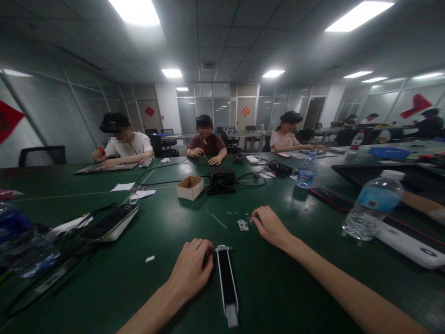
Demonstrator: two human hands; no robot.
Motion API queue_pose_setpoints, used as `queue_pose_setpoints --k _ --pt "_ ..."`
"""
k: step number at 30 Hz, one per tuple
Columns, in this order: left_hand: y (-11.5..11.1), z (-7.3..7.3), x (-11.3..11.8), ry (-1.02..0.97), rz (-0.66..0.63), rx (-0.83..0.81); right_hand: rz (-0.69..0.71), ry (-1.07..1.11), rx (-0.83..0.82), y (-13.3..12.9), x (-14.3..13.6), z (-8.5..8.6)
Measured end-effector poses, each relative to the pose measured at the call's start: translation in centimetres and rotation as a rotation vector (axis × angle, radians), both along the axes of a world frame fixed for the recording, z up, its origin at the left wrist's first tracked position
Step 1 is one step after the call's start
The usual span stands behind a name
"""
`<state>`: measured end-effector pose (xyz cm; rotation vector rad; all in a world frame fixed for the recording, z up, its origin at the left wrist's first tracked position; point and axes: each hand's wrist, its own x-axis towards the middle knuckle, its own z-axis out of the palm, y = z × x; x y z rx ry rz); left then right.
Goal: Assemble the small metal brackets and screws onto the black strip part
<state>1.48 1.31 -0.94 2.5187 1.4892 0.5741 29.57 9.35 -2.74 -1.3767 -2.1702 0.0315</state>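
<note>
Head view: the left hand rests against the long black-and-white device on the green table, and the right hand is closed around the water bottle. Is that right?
Not quite. In the head view the left hand does rest against the long black-and-white device, but the right hand reaches to the small metal bracket; the water bottle stands apart, untouched.

Long counter (146,283), parts in the middle, people at the far edge.
A slim device (226,283) lies nearest, a small plate (242,225) just beyond it, a cardboard box (189,187) farther back; one water bottle (373,205) stands right, a power strip (109,223) lies left.
</note>
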Motion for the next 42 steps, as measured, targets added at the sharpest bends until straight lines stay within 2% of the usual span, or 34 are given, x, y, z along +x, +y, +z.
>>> queue_pose_setpoints --k 5,10,20,23,26,31,33,37,42 --pt "-0.1 0.0 0.1 -0.059 0.063 0.042 0.177 0.049 0.053 -2.9 -2.8 1.4" --pt "0.0 -0.2 0.0 -0.112 0.013 0.131 0.359 0.067 0.023 -5.3 -5.5 1.9" --pt "-0.7 -0.4 0.8 -0.197 -0.268 0.364 0.582 0.347 0.108 -7.6 -7.5 1.6" --pt "-0.6 -0.5 0.9 -0.225 -0.320 0.445 0.589 0.363 0.146 -7.5 -7.6 1.4" --pt "-0.3 -0.3 0.5 -0.198 -0.267 0.451 0.551 0.330 0.157 -7.1 -7.3 1.4" --pt "0.6 0.0 -0.6 -0.098 -0.037 0.239 0.398 0.137 0.065 -6.0 -5.7 1.6" --pt "0.7 0.1 -0.8 -0.072 0.013 0.141 0.347 0.066 0.002 -5.8 -5.2 1.8" --pt "0.6 0.2 -0.6 -0.026 0.028 0.029 0.347 -0.017 -0.106 -5.8 -5.0 2.1" --pt "0.6 0.1 -0.6 -0.005 0.026 0.008 0.359 -0.009 -0.120 -5.9 -5.5 1.8"
